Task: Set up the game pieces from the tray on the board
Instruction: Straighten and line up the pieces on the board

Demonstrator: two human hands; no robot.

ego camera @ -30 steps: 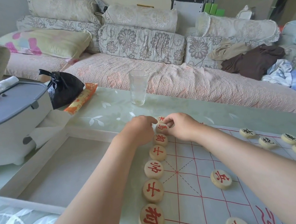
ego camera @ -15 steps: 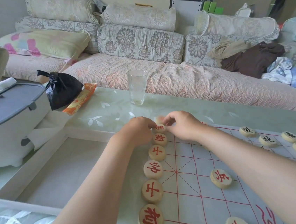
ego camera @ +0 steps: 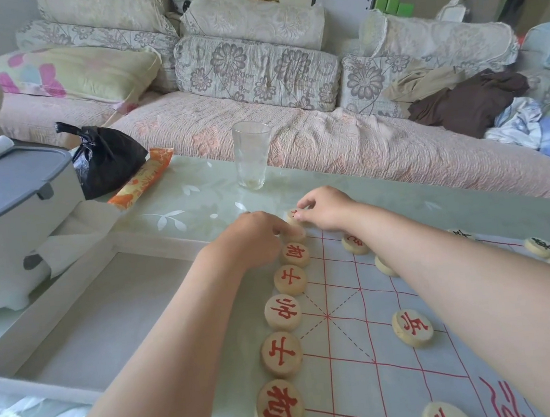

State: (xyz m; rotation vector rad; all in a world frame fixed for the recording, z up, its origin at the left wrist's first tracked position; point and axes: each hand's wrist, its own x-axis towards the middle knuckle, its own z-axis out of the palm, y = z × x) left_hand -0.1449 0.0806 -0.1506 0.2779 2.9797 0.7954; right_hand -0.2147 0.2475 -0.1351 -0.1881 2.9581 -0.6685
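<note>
While both are bunched up at the far corner of the board (ego camera: 353,356), the right hand (ego camera: 326,209) is pinching the end piece (ego camera: 292,216) between thumb and fingertips. The left hand (ego camera: 253,239) has curled fingers on the next piece (ego camera: 299,234) down, can't tell if it's really gripping. A row of red pieces (ego camera: 283,312) runs down the board's left edge, and a glass (ego camera: 253,158) stands on the counter (ego camera: 197,196) beyond.

Round wooden pieces (ego camera: 282,311), red-marked, lie flat in a column along the board (ego camera: 353,387) edge. Black-marked pieces (ego camera: 540,246) lie opposite.
</note>
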